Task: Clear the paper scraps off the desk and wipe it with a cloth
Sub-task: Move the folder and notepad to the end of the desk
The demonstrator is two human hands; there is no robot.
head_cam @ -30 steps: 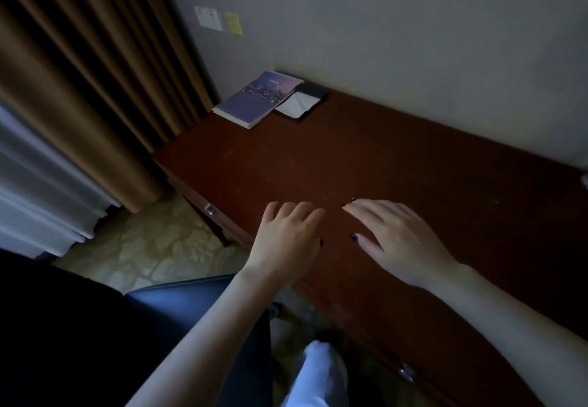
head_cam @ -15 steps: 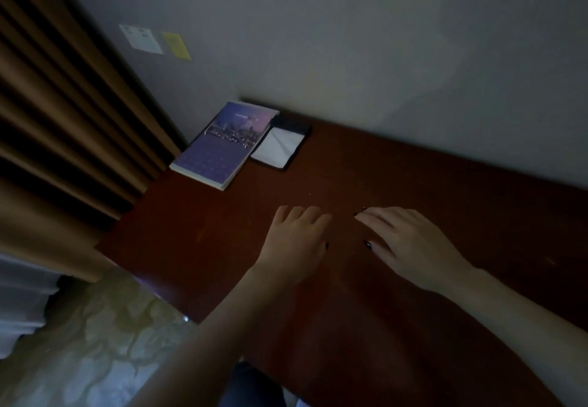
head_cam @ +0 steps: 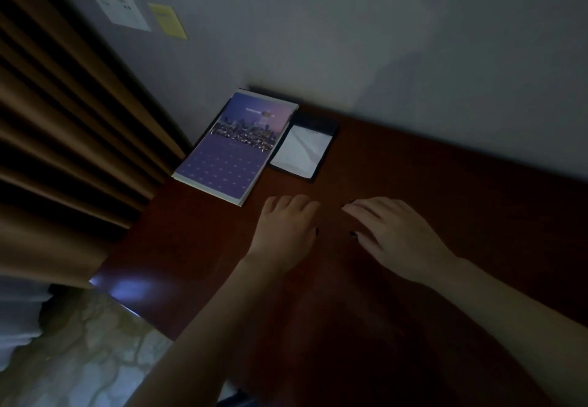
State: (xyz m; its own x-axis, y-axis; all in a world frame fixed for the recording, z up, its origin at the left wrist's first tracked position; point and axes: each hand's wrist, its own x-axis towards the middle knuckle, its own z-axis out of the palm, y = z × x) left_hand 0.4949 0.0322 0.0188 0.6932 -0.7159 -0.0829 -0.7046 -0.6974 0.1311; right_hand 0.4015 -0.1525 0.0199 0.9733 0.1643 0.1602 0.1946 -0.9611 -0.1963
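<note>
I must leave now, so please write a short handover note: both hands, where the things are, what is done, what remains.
Left hand: loosely curled, nothing seen in it.
Right hand: fingers relaxed, empty.
Both above the desk, near the booklet and notepad by the wall.
No scraps, no cloth in view.
Done: perhaps the scraps.
Left: fetch cloth, wipe desk.

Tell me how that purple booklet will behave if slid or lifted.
The purple booklet lies flat on the glossy desk, so it probably slides easily and cannot roll. It looks thin, so it likely sags if lifted by one edge.
</note>
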